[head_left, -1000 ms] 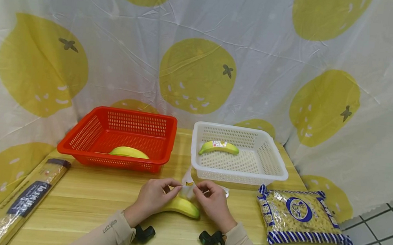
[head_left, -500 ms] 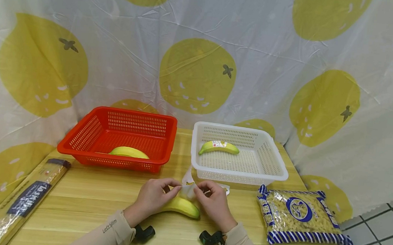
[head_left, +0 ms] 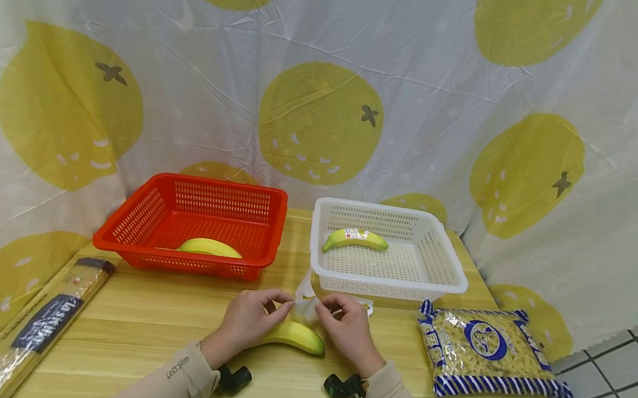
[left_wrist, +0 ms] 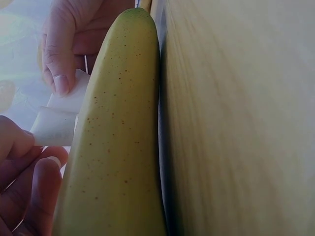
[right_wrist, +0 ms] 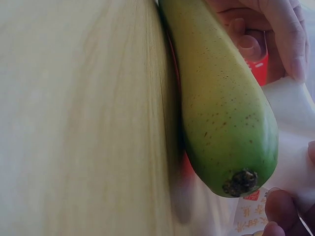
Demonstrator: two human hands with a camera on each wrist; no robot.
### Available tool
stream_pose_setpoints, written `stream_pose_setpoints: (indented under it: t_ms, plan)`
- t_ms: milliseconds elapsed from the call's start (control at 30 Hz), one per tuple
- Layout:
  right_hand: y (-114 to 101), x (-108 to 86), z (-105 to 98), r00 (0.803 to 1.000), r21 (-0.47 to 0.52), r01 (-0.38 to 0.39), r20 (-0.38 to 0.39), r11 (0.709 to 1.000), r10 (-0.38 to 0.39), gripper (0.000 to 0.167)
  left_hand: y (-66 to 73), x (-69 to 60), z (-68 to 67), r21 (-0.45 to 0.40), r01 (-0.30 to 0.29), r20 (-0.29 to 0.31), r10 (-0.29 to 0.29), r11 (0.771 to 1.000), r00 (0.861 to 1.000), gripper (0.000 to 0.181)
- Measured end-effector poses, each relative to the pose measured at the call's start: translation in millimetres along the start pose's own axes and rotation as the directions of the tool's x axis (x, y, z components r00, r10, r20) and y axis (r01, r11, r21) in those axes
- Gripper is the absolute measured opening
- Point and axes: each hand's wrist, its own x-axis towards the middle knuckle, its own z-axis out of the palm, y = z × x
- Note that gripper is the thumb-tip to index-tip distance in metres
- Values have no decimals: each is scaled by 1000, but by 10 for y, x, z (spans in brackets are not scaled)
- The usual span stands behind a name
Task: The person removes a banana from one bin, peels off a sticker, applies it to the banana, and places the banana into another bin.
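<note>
Head view shows a wooden table with a banana lying on its surface at the near centre, between and just beyond a person's two hands. The left hand pinches the left side of a white label paper between thumb and forefinger; the right hand pinches its right side in the same manner, tips closed on the sheet. The paper is held up just behind the banana; both wrist views show it in two overlapping or folded portions, and whether it is one piece cannot be told. Right wrist view records the banana's green end toward the camera and a printed label with orange characters below. Behind, at left, stands a red basket containing a yellow banana, partly hidden by the front wall. Beside it, apart, stands a white basket; within lies a labelled banana, its sticker facing outward. A spaghetti packet lies at the left edge, a blue-striped pasta bag at the right. A fruit-print curtain hangs behind.
</note>
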Motion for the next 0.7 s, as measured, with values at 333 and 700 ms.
stream_pose_setpoints:
  t_ms: [333, 700]
  plan:
    - [-8, 4, -8, 1000, 1, -22, -1, 1000, 22, 9, -11, -3, 5, -13, -6, -6, 6, 1000, 1000, 9]
    - [-14, 2, -8, 1000, -5, -27, -4, 1000, 27, 8, -25, -3, 9, -22, -9, -8, 9, 1000, 1000, 10]
